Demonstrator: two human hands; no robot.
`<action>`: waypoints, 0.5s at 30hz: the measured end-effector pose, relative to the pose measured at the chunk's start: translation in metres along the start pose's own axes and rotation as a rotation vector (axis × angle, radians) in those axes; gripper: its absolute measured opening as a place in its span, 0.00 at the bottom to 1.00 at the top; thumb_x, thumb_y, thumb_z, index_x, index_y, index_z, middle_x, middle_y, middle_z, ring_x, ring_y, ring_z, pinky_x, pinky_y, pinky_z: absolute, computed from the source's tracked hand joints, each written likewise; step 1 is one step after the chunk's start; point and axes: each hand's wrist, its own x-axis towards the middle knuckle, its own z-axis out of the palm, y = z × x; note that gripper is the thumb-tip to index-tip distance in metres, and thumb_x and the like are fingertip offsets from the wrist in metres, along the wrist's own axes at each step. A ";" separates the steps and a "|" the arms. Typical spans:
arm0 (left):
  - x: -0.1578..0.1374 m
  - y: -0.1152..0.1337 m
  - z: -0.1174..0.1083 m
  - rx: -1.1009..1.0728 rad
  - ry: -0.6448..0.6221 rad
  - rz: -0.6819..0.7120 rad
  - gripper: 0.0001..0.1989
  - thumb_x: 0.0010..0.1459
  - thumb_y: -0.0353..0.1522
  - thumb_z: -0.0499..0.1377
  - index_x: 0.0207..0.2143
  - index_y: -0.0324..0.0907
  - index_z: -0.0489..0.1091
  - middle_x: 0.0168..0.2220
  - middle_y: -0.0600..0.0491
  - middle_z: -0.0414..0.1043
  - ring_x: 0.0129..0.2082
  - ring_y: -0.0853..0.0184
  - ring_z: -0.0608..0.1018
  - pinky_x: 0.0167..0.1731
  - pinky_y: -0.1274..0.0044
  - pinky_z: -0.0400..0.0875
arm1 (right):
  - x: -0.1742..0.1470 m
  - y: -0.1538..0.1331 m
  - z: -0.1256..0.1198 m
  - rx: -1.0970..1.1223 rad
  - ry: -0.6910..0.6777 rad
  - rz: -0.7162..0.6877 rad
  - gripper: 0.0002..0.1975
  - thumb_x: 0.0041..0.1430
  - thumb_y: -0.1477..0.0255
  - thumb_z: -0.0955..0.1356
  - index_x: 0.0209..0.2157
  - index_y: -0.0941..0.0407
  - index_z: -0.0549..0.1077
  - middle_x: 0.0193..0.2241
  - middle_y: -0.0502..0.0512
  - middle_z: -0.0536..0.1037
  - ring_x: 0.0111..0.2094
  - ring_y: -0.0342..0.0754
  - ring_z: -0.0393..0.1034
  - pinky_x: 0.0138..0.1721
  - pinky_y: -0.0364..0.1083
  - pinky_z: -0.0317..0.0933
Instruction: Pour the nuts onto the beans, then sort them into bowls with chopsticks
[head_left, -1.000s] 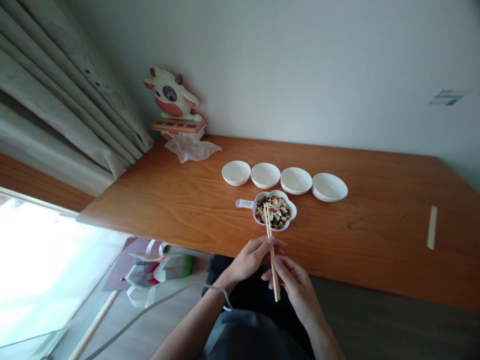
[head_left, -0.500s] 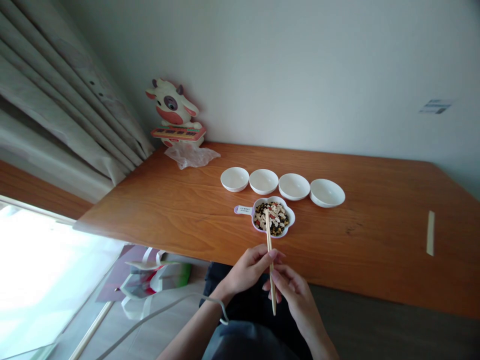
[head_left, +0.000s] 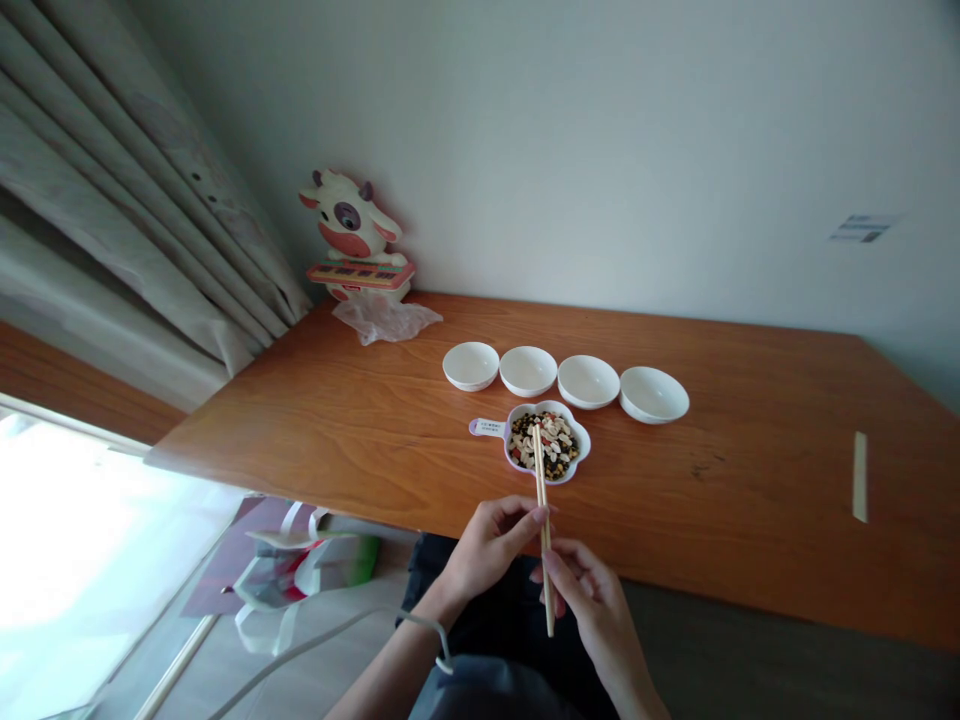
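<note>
A pair of wooden chopsticks (head_left: pixel 543 520) is held upright between both hands, just in front of the table edge. My left hand (head_left: pixel 486 545) pinches them near the middle. My right hand (head_left: pixel 585 600) grips their lower part. The tips reach up over a flower-shaped white dish (head_left: pixel 583 447) filled with mixed beans and seeds; I cannot tell whether they touch the contents. Behind the dish, a row of several empty white bowls (head_left: pixel 562 381) stands on the wooden table (head_left: pixel 337 420).
A cow-shaped toy keyboard (head_left: pixel 352 240) and a crumpled clear plastic bag (head_left: pixel 384 319) sit at the table's back left by the curtain (head_left: pixel 112 220). A paper chopstick sleeve (head_left: pixel 859 477) lies at the right. Bags (head_left: pixel 300 560) lie on the floor to the left.
The chopsticks have slid a little lower through my hands and stand more upright. The view has tilted up slightly, so the table sits lower in the picture.
</note>
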 end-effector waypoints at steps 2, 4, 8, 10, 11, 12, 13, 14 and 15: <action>0.000 0.000 -0.001 0.025 0.002 0.022 0.21 0.64 0.46 0.59 0.39 0.37 0.79 0.33 0.51 0.75 0.33 0.69 0.73 0.36 0.79 0.68 | 0.000 0.001 0.000 -0.011 0.016 0.002 0.19 0.60 0.55 0.72 0.40 0.58 0.77 0.29 0.55 0.78 0.24 0.42 0.65 0.26 0.43 0.58; 0.000 0.002 -0.001 0.058 0.010 0.047 0.19 0.65 0.45 0.60 0.38 0.38 0.80 0.33 0.51 0.75 0.33 0.69 0.72 0.37 0.79 0.67 | 0.000 0.002 0.000 -0.021 0.035 -0.005 0.20 0.58 0.54 0.72 0.38 0.58 0.78 0.26 0.53 0.75 0.23 0.42 0.64 0.25 0.43 0.58; -0.002 0.006 -0.003 0.121 0.010 0.076 0.18 0.65 0.44 0.60 0.38 0.39 0.80 0.34 0.51 0.76 0.34 0.67 0.73 0.37 0.78 0.67 | 0.000 0.001 0.000 -0.048 0.077 -0.021 0.20 0.57 0.53 0.73 0.36 0.57 0.79 0.23 0.50 0.71 0.23 0.42 0.61 0.24 0.42 0.56; -0.003 0.007 -0.003 0.142 0.019 0.077 0.18 0.64 0.45 0.60 0.37 0.40 0.81 0.33 0.51 0.76 0.33 0.67 0.74 0.37 0.78 0.67 | -0.001 -0.001 0.000 -0.065 0.086 -0.027 0.20 0.56 0.53 0.74 0.35 0.57 0.79 0.24 0.51 0.72 0.23 0.42 0.61 0.24 0.42 0.55; -0.003 0.008 -0.003 0.150 0.026 0.076 0.18 0.64 0.45 0.61 0.37 0.40 0.81 0.32 0.51 0.76 0.33 0.67 0.74 0.36 0.78 0.67 | -0.002 -0.002 -0.001 -0.074 0.087 -0.029 0.20 0.55 0.54 0.74 0.35 0.57 0.80 0.25 0.51 0.73 0.24 0.42 0.62 0.24 0.42 0.55; -0.003 0.007 -0.003 0.154 0.033 0.075 0.17 0.63 0.45 0.61 0.37 0.40 0.81 0.32 0.51 0.76 0.33 0.67 0.74 0.36 0.78 0.67 | -0.002 -0.002 -0.001 -0.081 0.087 -0.030 0.20 0.54 0.54 0.75 0.35 0.57 0.80 0.25 0.52 0.74 0.24 0.43 0.62 0.24 0.42 0.55; -0.003 0.007 -0.003 0.151 0.038 0.073 0.17 0.63 0.45 0.62 0.37 0.40 0.81 0.32 0.51 0.77 0.33 0.67 0.74 0.36 0.78 0.67 | -0.002 -0.003 -0.002 -0.086 0.086 -0.032 0.19 0.54 0.54 0.75 0.36 0.57 0.80 0.25 0.52 0.74 0.24 0.43 0.62 0.24 0.42 0.56; -0.003 0.006 -0.002 0.137 0.042 0.068 0.17 0.62 0.45 0.62 0.37 0.40 0.82 0.32 0.51 0.77 0.33 0.67 0.74 0.36 0.78 0.67 | -0.003 -0.004 -0.002 -0.090 0.085 -0.033 0.19 0.54 0.54 0.75 0.36 0.57 0.80 0.26 0.52 0.74 0.24 0.43 0.62 0.25 0.42 0.55; -0.002 0.005 -0.002 0.112 0.047 0.060 0.17 0.62 0.45 0.63 0.37 0.40 0.82 0.33 0.51 0.77 0.33 0.67 0.74 0.35 0.78 0.67 | -0.003 -0.004 -0.002 -0.092 0.085 -0.035 0.19 0.55 0.54 0.74 0.36 0.57 0.81 0.25 0.52 0.74 0.24 0.42 0.62 0.25 0.42 0.55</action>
